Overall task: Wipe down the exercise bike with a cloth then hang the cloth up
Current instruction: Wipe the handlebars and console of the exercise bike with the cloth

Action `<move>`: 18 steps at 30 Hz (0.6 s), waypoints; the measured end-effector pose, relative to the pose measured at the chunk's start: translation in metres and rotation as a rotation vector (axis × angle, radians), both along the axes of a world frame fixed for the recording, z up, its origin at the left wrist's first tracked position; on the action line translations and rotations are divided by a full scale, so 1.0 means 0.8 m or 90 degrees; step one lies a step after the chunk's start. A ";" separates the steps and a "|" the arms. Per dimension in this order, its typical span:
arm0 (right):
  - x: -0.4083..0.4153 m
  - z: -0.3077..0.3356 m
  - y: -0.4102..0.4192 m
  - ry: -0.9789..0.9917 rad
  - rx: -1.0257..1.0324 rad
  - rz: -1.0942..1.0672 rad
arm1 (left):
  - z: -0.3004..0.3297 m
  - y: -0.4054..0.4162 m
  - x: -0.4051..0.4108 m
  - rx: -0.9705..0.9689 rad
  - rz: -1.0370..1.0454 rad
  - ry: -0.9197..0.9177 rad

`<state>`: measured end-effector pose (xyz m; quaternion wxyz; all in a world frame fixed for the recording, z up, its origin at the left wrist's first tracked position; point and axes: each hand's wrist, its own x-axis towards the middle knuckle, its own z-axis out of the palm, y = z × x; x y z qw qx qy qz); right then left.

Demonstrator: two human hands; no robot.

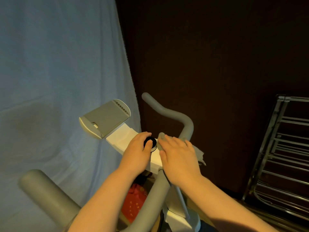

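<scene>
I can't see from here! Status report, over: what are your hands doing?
Left hand grips black knob. Right hand flat, pressing grey cloth on bike's white stem. Nothing in the way. Drying rack stands right, over.

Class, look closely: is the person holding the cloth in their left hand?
No: the grey cloth lies under the right hand, while the left hand grips the black knob.

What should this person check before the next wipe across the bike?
1. Thin grey cloth under the right hand: ok, flat fingers press it down.
2. Left hand steadying the round black knob: ok, fingers curl round it.
3. White plastic bike console ahead reachable: ok.
4. Curved grey foam handlebar wiped: cannot tell.
5. Metal drying rack free for hanging: ok, bars bare.
</scene>
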<state>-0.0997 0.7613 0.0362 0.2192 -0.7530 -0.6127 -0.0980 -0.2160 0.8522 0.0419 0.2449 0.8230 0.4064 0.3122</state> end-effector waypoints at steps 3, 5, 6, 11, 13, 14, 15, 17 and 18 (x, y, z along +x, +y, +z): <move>-0.012 -0.016 -0.028 -0.048 0.016 0.033 | -0.001 -0.001 0.000 0.003 -0.003 -0.014; -0.006 -0.001 -0.032 -0.037 0.000 0.045 | 0.002 -0.001 0.005 0.018 0.002 -0.024; 0.000 0.007 -0.023 0.010 -0.021 0.034 | 0.003 -0.001 0.008 0.022 0.000 -0.023; -0.015 -0.010 -0.022 0.005 0.034 -0.033 | 0.000 -0.008 0.010 0.002 0.005 -0.051; -0.020 -0.026 -0.041 0.003 0.087 -0.046 | 0.002 -0.009 0.009 -0.022 0.023 -0.092; -0.016 -0.027 -0.040 0.000 0.096 -0.050 | 0.003 -0.008 0.010 -0.037 0.035 -0.110; -0.011 -0.024 -0.033 -0.002 0.102 -0.055 | 0.005 -0.008 0.010 -0.055 0.051 -0.126; -0.011 -0.002 -0.007 0.041 0.075 -0.075 | 0.010 -0.009 0.010 -0.084 0.085 -0.165; -0.016 0.009 0.010 0.066 0.060 -0.092 | 0.012 -0.008 0.010 -0.095 0.102 -0.190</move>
